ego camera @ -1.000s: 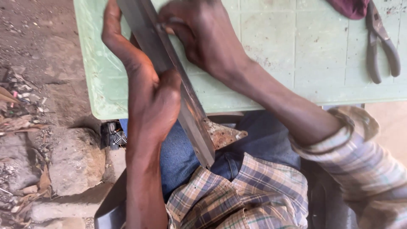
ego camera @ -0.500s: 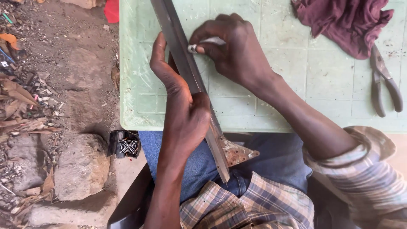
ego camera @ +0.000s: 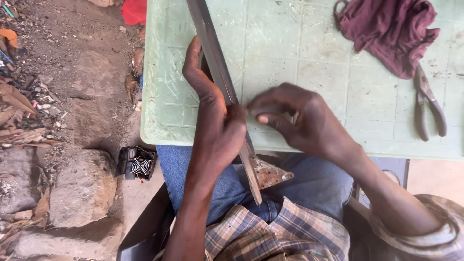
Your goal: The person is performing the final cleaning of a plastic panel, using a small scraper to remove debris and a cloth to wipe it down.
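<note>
My left hand [ego camera: 215, 128] is clamped around the long metal bar [ego camera: 220, 82], which lies across the green mat [ego camera: 290, 58] and juts off its near edge. My right hand [ego camera: 299, 121], just right of the bar, pinches something blurred; I judge the work unfinished, with no result showing on the bar.

Outdoor spot, daylight, soft shadows. Worktop [ego camera: 309, 72]: pale green board, scored into a grid of squares, heavily scratched and stained, fills the upper right of the view. Ground [ego camera: 72, 58] on the left is bare packed dirt, strewn with dry leaves [ego camera: 17, 101], scraps and small debris. Two rough grey stones [ego camera: 84, 188] sit low left, one behind the other. A small black cooling fan [ego camera: 137, 163] lies on the ground just under the worktop's near-left corner, beside the larger stone. Red object [ego camera: 134, 10] at the top edge, touching the worktop's far-left corner; kind unclear. Lighter concrete patch [ego camera: 435, 179] lower right.
</note>
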